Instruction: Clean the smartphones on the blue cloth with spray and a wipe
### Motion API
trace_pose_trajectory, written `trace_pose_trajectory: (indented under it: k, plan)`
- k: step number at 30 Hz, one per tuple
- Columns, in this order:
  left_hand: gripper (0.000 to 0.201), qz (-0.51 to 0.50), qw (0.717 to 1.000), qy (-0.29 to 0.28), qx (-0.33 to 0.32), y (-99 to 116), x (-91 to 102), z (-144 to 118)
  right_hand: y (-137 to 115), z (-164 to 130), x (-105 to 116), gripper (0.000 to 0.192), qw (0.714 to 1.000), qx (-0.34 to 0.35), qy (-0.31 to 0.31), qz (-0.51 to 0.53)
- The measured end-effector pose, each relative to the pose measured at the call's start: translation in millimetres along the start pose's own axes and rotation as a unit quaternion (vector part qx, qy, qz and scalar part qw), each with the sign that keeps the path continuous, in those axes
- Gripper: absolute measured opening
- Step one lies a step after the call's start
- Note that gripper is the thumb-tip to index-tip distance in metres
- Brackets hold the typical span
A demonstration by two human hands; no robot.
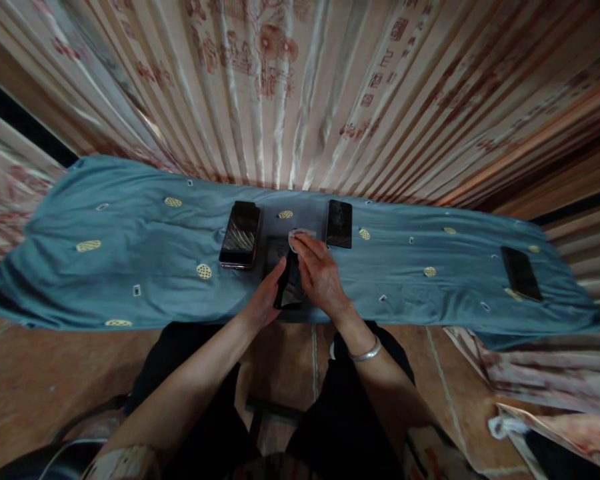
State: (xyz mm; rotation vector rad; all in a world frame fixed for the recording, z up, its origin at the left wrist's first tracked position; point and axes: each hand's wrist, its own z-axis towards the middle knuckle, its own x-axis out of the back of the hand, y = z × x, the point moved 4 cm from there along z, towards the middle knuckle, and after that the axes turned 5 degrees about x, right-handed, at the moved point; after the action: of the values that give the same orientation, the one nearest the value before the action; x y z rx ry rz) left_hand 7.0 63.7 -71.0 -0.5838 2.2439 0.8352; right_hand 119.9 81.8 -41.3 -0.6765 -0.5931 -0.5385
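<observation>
Nearest, the left hand (265,300) grips the near edge of a dark phone (285,277) lying on the blue cloth (130,267); its fingers are clenched on it. The right hand (320,273) presses a small pale wipe (300,235) onto the phone's far end. Wiping goes best with the phone pinned flat. Beyond it lie two more phones, one left (240,233), one right (339,223). The curtain's (300,87) red characters are too blurred to read.

Dim and warm overall, with soft streaky glare on the phone screen (240,233) left of centre; heavily fisheye-bent and smeared toward edges, sharpest mid-frame.
</observation>
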Motion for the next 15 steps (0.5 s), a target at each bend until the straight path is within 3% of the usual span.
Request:
trace_pose_trajectory:
  k: [8, 15]
  plan:
    - [0.039, 0.026, 0.999, 0.005, -0.020, -1.9, 4.2, 2.4, 1.6, -0.3, 3.9, 0.053, 0.999, -0.035, 0.004, -0.002]
    - [0.036, 0.023, 0.999, -0.005, -0.034, 3.0, 3.6, 3.4, -5.6, -0.2, 5.8, 0.048, 1.000, -0.026, 0.005, 0.005]
